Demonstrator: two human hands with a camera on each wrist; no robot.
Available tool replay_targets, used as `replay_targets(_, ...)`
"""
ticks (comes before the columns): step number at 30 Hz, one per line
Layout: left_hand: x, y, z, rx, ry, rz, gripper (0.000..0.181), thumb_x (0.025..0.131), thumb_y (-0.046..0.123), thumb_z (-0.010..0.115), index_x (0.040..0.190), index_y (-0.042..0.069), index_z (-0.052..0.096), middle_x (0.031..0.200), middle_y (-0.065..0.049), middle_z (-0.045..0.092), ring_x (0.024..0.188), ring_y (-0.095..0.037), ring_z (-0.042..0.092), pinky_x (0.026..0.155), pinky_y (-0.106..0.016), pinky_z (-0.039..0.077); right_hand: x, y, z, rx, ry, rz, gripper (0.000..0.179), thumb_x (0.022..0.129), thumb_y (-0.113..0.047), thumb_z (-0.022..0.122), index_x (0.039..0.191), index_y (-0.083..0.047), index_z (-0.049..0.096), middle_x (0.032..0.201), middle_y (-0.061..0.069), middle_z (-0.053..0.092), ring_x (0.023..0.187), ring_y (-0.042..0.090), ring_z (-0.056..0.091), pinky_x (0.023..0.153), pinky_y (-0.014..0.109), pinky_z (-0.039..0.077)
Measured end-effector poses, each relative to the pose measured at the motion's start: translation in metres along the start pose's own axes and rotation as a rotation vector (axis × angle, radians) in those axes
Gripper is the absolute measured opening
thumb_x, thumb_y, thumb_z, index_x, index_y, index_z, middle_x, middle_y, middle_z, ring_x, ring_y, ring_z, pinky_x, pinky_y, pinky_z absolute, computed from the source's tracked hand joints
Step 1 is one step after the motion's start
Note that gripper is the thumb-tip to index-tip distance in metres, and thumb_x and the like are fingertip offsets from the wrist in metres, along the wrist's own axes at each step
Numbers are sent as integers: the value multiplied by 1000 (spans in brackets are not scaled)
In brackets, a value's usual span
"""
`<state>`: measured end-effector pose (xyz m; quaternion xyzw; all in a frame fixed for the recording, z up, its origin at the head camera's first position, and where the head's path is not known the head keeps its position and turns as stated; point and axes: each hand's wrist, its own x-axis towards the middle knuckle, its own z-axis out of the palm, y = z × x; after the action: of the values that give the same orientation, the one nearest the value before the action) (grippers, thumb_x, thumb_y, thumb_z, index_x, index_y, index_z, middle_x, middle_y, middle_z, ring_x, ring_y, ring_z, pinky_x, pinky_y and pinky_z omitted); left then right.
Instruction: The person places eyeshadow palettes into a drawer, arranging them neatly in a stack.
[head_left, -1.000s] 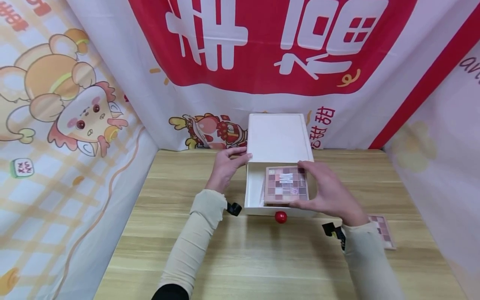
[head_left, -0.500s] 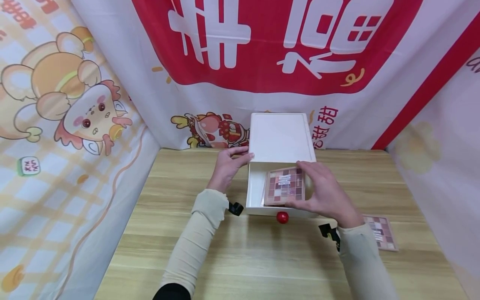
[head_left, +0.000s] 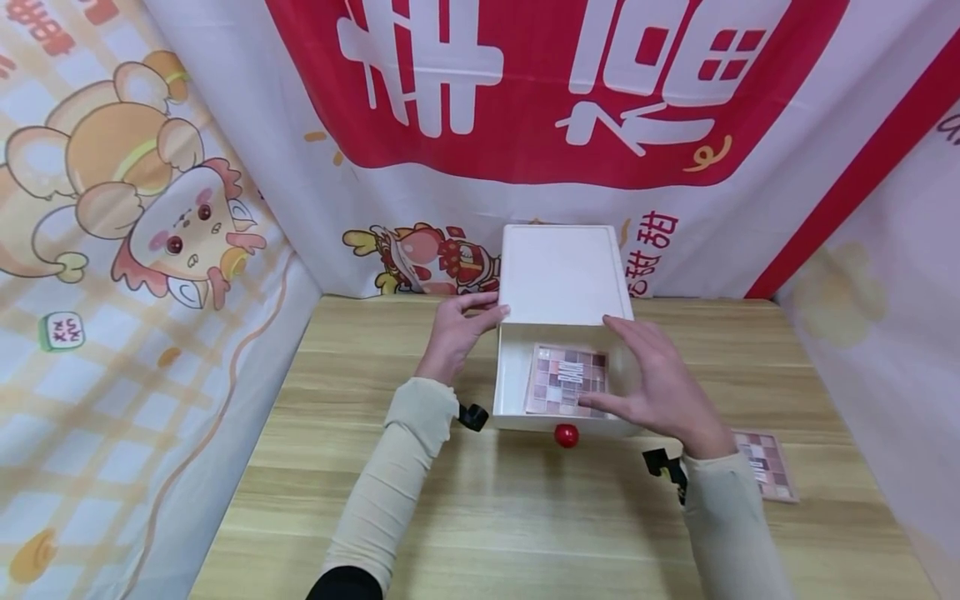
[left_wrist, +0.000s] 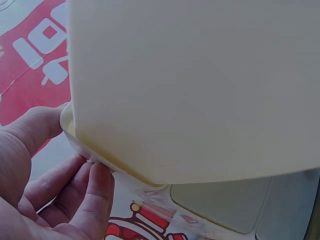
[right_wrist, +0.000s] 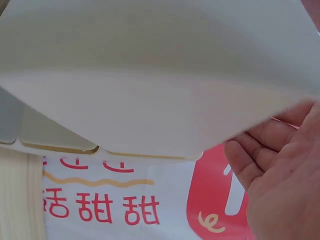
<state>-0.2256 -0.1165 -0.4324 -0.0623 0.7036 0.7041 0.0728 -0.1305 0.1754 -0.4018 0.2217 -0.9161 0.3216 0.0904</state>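
Two hands are at one white box (head_left: 564,273), which stands on the table (head_left: 570,525). Its one drawer (head_left: 512,375) is pulled out and bears one red knob (head_left: 567,436). One palette (head_left: 555,379) shows inside the drawer; one other palette (head_left: 774,475) lies on the table, beside the right sleeve (head_left: 723,517). The left hand (head_left: 456,333) pinches the box's front left corner between thumb and fingers. The right hand (head_left: 667,387) holds nothing, thumb and fingers spread, thumb over the drawer's palette; I cannot tell whether it touches.
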Motion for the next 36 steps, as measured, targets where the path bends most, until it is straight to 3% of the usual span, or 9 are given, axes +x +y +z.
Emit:
replay_targets(5,0,-1,1,-2,3,-6,38,80,28,88,115,20,74,115,-5,67,101,-22,67,90,-34,55,-7,6,-5,97,40,5,105,64,-45,95,149,-9,46,150,11,47,137,35,41,106,67,33)
replay_targets(11,0,-1,0,12,6,-19,40,79,31,88,115,22,74,117,-4,66,102,-21,67,91,-35,54,-19,14,-14,122,74,40,104,63,-38,97,148,-9,47,149,12,48,135,37,42,103,69,35)
replay_targets(22,-1,0,-1,26,4,-14,42,78,34,88,116,24,74,118,-5,63,103,-23,64,91,-37,54,-43,31,-27,107,102,186,103,64,-39,97,150,-14,46,151,12,46,137,38,38,102,72,32)
replay_targets(29,0,-1,-1,18,0,-16,42,78,33,89,116,23,74,117,-5,63,103,-24,64,90,-37,54,-57,43,-32,133,137,183,104,61,-31,99,149,-13,48,149,12,48,135,39,41,103,71,32)
replay_targets(36,-1,0,0,19,3,-24,41,78,33,88,115,24,74,117,-5,64,103,-24,64,90,-37,54,-75,53,-37,119,173,246,103,62,-28,99,149,-10,47,148,18,48,134,43,41,104,70,31)
